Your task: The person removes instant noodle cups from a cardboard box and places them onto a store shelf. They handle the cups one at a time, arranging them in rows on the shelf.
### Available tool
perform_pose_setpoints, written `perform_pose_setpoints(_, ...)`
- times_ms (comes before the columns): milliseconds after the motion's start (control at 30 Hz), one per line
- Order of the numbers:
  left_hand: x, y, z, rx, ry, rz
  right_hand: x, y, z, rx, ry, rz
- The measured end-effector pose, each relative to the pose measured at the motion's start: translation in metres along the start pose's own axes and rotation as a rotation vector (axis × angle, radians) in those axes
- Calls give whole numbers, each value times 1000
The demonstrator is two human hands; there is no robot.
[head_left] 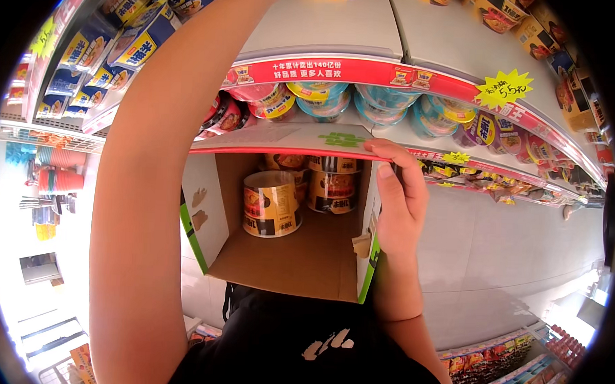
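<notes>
An open cardboard box (284,272) is right in front of my body, its mouth facing me. My right hand (401,193) grips the upper right corner of this box, fingers over the top edge and the thumb at the side. Inside stand several instant-noodle bowls: one orange and black bowl (271,203) near the left wall and stacked ones (333,190) further back. My left forearm reaches up past the box's left side, and my left hand is out of view beyond the top edge. Before me, above the box, is a white shelf (313,27) with a red front strip.
Blue noodle tubs (135,44) fill a shelf at upper left. Turquoise bowls (387,101) sit on the shelf below the red strip. More orange bowls (496,13) are at upper right. A yellow star price tag (504,89) sticks out. Pale floor (488,249) lies right of the box.
</notes>
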State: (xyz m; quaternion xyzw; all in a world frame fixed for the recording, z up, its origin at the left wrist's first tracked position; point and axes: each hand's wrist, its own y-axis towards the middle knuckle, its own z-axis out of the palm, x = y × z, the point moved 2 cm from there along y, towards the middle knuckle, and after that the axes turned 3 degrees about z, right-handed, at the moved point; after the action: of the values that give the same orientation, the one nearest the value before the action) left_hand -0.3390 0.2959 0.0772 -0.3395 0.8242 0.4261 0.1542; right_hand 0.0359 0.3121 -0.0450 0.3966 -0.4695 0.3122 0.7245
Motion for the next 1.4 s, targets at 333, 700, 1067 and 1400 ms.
perform_pose_setpoints(333, -62, -59, -82, 58, -404, -9, 0, -1, -2, 14, -99, -41)
perform_pose_setpoints(700, -124, -234, -283, 285, 189, 348, 7, 3, 4, -37, -95, 22)
perform_pose_setpoints(1067, -148, -300, -200, 1074, 550, 926, 3, -1, 4, -65, -41, 6)
perform_pose_setpoints(1400, -130, -341, -137, 1202, 1057, 1240, 3, -7, 3, -62, -52, 40)
